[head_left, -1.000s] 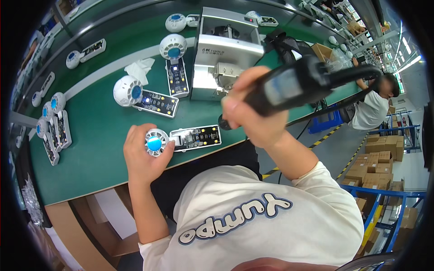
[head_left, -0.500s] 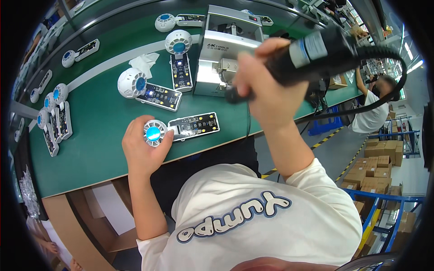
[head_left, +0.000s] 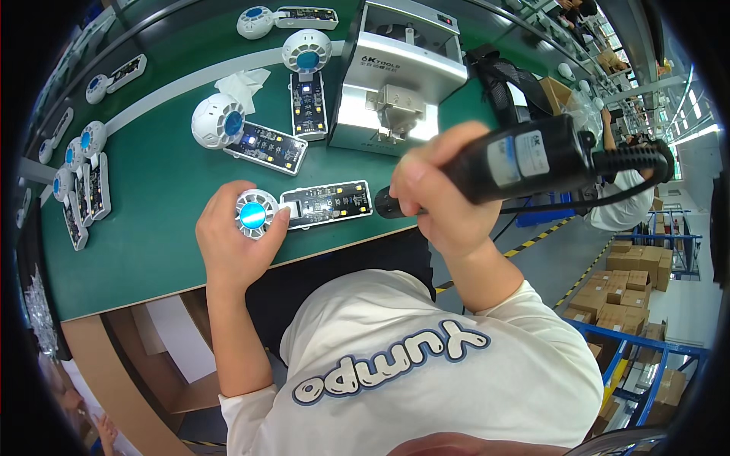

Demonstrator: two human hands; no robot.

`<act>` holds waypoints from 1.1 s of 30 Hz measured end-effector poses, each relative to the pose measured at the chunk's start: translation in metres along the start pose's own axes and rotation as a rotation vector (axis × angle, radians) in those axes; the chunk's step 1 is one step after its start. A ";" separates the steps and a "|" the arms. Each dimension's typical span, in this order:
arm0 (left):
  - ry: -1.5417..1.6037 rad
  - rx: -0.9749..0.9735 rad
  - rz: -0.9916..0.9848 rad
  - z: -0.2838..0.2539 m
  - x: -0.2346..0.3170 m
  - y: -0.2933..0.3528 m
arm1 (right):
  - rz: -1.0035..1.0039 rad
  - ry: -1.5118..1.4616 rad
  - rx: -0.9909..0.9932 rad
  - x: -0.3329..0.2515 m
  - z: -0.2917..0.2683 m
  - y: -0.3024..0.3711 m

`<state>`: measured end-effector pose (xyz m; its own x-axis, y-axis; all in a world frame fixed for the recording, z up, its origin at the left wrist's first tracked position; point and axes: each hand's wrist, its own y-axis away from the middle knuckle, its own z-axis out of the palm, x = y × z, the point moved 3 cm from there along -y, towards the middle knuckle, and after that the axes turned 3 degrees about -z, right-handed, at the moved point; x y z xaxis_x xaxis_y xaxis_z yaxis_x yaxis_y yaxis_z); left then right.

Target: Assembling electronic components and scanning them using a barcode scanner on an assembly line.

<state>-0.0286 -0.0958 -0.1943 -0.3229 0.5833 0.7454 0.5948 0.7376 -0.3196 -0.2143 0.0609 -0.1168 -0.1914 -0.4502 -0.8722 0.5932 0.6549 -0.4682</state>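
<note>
My left hand [head_left: 232, 247] is closed around the round vented white head, with a shiny blue disc, of a small device [head_left: 328, 204]. That device lies near the table's front edge, its long flat arm pointing right with a dark circuit board exposed. A black corded electric screwdriver [head_left: 525, 157] is gripped in my right hand [head_left: 452, 201]. Its nose is tilted down to the left, close to the right end of the board; the tip is hidden, so contact cannot be told. Just beyond lie two similar devices [head_left: 266, 148] [head_left: 308, 105] with their boards showing.
A silver screw feeder [head_left: 407, 64] stands behind my right hand. More such devices [head_left: 91, 171] cluster at the left of the green table [head_left: 160, 262], near a crumpled tissue [head_left: 243, 87]. An open cardboard box [head_left: 137, 365] sits below the table at left. A co-worker [head_left: 623, 190] is at far right.
My right hand has brought the screwdriver down and toward me, away from the screw feeder to the board's right end. My left hand keeps its hold on the device. The view has shifted slightly.
</note>
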 end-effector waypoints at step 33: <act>0.008 0.029 0.024 -0.001 0.001 0.001 | -0.087 -0.066 -0.076 0.014 0.056 -0.029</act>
<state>-0.0271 -0.0949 -0.1931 -0.3027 0.5978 0.7423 0.5806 0.7333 -0.3538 -0.1901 0.0018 -0.1074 -0.1863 -0.5450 -0.8175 0.5153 0.6542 -0.5536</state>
